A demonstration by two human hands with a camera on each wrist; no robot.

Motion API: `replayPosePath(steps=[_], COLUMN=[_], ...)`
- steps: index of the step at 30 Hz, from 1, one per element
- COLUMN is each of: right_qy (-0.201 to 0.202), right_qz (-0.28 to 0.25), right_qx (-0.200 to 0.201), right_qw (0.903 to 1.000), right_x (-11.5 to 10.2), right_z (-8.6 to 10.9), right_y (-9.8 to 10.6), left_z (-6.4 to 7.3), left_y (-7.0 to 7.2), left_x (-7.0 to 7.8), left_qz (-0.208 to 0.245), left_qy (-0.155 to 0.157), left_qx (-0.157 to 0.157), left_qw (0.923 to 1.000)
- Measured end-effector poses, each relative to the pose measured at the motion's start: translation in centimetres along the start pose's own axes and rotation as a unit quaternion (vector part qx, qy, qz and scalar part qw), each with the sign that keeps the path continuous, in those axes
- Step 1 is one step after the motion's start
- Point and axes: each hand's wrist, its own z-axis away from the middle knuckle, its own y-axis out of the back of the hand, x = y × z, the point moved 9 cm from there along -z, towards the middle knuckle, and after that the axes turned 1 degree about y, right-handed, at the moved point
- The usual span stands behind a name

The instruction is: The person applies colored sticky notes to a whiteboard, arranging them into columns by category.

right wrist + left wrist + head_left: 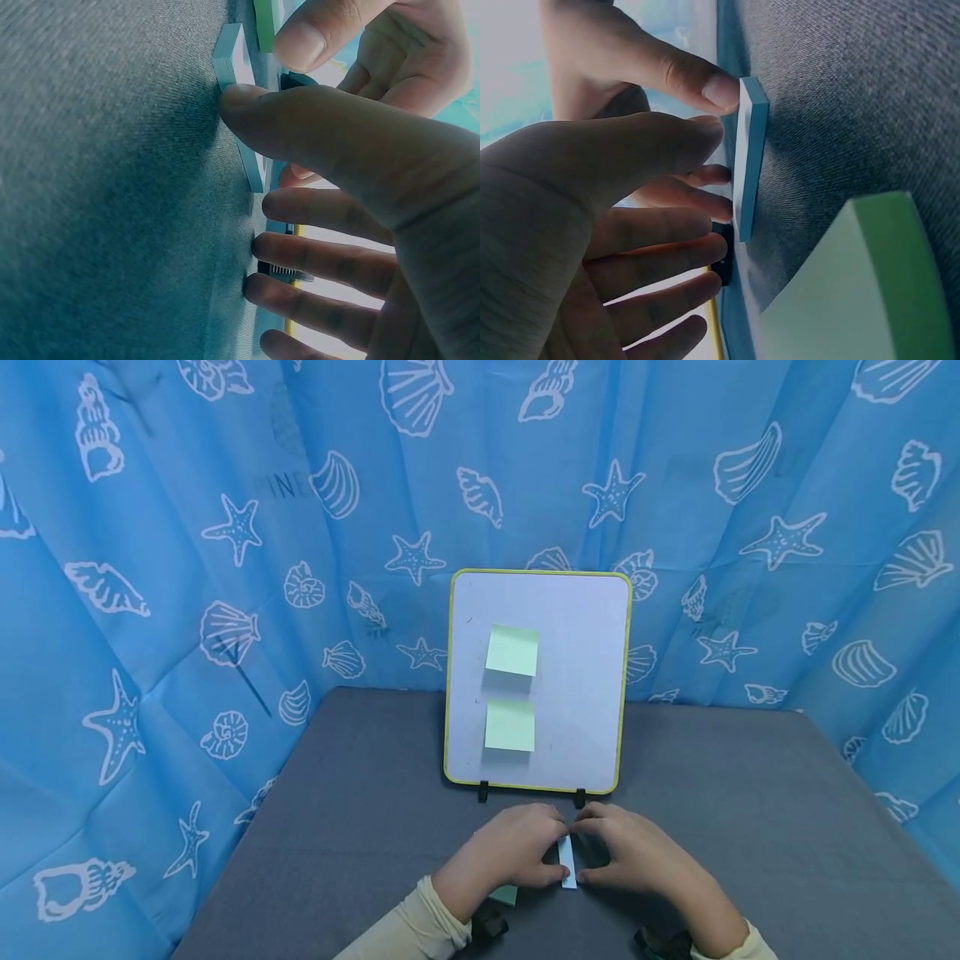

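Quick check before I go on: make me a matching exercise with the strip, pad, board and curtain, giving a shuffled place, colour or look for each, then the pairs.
Things
1. Strip
2. Pad
3. Board
4. Curtain

Places, colours, looks
A. Yellow-edged, propped up
B. Printed with shells and starfish
C. Between left hand and right hand
D. Green, lying on the table

Pairs: 1-C, 2-D, 3-A, 4-B

In the head view, my left hand (521, 847) hid part of the green pad (505, 894), and a mark (469, 619) on the board (577, 685) was too small to read. From the right wrist, my right thumb (307, 120) covered some of the blue pad (228, 60).
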Motion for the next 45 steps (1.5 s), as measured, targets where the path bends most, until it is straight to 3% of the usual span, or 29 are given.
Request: replayPosePath(steps=[12,45], right_qy=[0.01,0.003], right_qz=[0.005,0.002], right_qx=[0.002,-0.02], right_qw=[0.9999,0.9998], right_x=[-0.6,-0.6], right_z=[0.2,0.1], right_y=[0.2,-0.2], left_z=[-0.3,-0.4], left_y=[-0.5,-1.2], left_x=[0.2,0.0], left_qz=[0.013,0.002], left_qy=[-0.007,0.011], left_qx=[-0.005,-0.029], left_qw=[0.9999,0.9995])
